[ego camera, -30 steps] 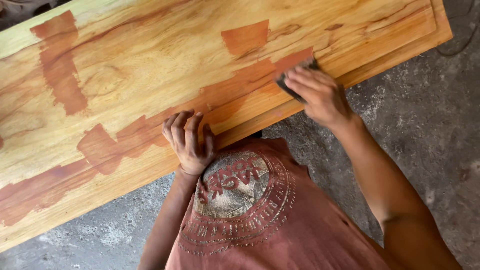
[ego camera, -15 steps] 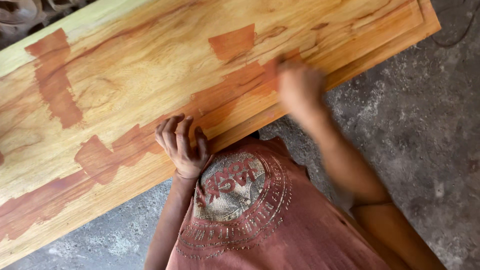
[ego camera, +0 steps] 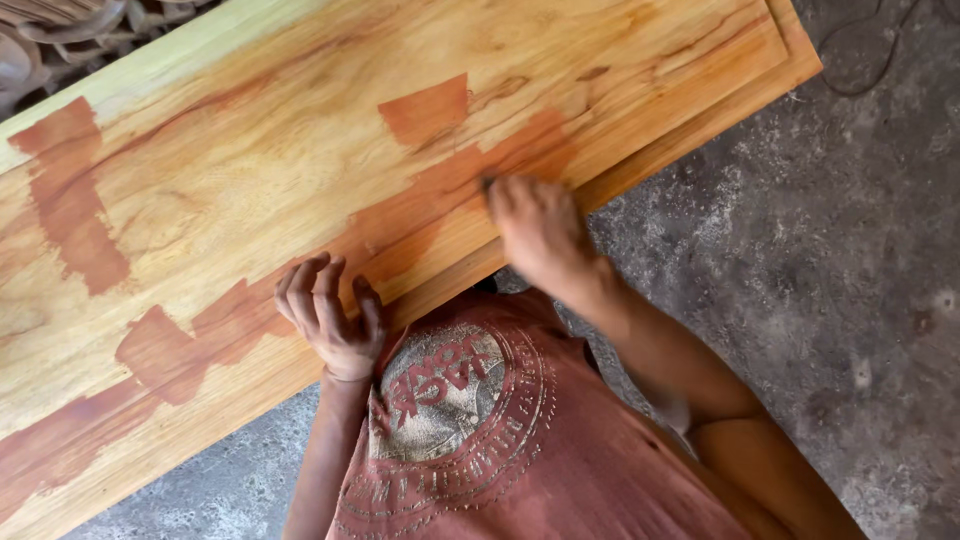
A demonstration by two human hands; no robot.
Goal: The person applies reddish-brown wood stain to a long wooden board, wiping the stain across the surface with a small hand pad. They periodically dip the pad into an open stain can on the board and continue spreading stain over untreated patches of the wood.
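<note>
While the big wooden panel [ego camera: 300, 170] fills most of the view, lying flat and running from the lower left corner up to the upper right, both hands are working along its near edge. That panel is pale yellow wood with strong grain and has reddish-brown stained patches across it, one tall strip near its left end, a small wedge around its middle, and a long band following its near edge. Left hand [ego camera: 332, 318] sits on that near edge of the panel with fingers curled and spread a bit, fingertips touching the wood, not wrapped around anything. Right hand [ego camera: 540, 232] is further along the panel toward its right end, pressed down on the stained band, and it's motion blurred. Something small and dark peeks out at its fingertips, but I can't tell what it is or whether the fingers are really clamped on it. Just below the panel's near edge you see a faded red shirt [ego camera: 500, 440] with a round print, and beside the panel on the right is rough grey concrete floor [ego camera: 830, 280]
</note>
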